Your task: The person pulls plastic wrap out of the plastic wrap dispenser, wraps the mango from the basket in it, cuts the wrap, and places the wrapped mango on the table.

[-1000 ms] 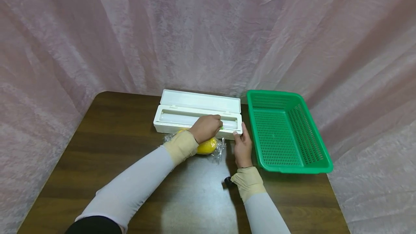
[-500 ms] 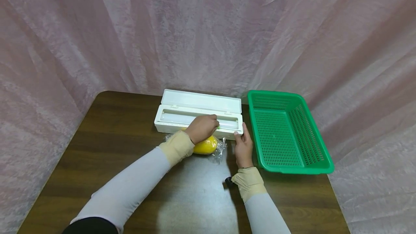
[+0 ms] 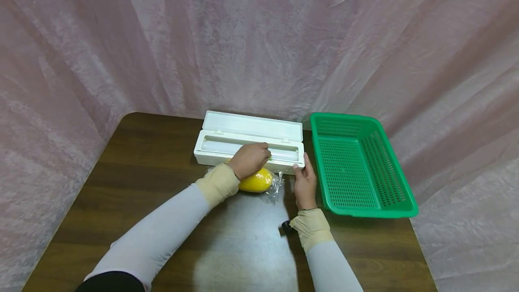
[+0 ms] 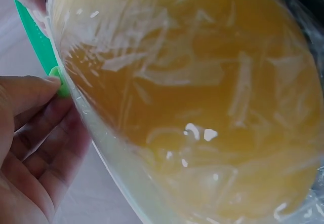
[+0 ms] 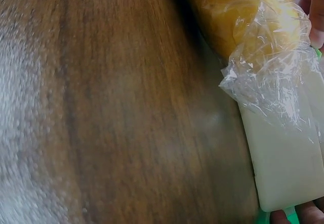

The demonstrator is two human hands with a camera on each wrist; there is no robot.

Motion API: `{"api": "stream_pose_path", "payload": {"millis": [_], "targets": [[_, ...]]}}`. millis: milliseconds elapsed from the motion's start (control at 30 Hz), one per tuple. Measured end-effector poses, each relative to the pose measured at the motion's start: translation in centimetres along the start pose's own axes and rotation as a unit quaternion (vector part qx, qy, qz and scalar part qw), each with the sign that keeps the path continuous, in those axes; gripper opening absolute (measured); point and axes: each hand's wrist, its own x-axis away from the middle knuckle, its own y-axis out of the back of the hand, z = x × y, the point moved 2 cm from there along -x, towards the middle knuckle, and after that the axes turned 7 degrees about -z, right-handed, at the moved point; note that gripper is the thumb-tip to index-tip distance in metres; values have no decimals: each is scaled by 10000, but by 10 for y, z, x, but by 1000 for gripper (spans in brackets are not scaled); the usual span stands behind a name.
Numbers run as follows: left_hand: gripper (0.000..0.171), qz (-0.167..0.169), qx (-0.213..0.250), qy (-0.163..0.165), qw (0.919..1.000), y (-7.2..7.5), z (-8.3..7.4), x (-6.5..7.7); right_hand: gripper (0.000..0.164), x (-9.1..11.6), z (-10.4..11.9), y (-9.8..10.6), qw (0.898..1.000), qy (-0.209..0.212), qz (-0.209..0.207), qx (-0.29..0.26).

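A white cling film dispenser stands at the back of the table, lid raised and a pale roll inside. My left hand reaches over its front edge, thumb and finger pinching a small green slide cutter. My right hand grips the dispenser's right end, thumb at the front corner. Directly before the box lies a yellow oval fruit under clear cling film, its left part hidden by my left hand and wrist. In the right wrist view, crumpled film overlaps the box front.
A green plastic basket stands right of the dispenser, close to my right hand. Pink curtains hang behind the wooden table. A small black object shows at my right wrist.
My left hand has slid a little to the left along the dispenser's front edge with the green slide cutter. More of the fruit's right side shows. My right hand keeps its grip.
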Motion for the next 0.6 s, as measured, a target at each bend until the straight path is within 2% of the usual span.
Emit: {"api": "stream_pose_path", "payload": {"millis": [600], "targets": [[24,-60,-145,124,9998,9,10,12,60,-1,0,1,10000,-48,-29,-63]]}}
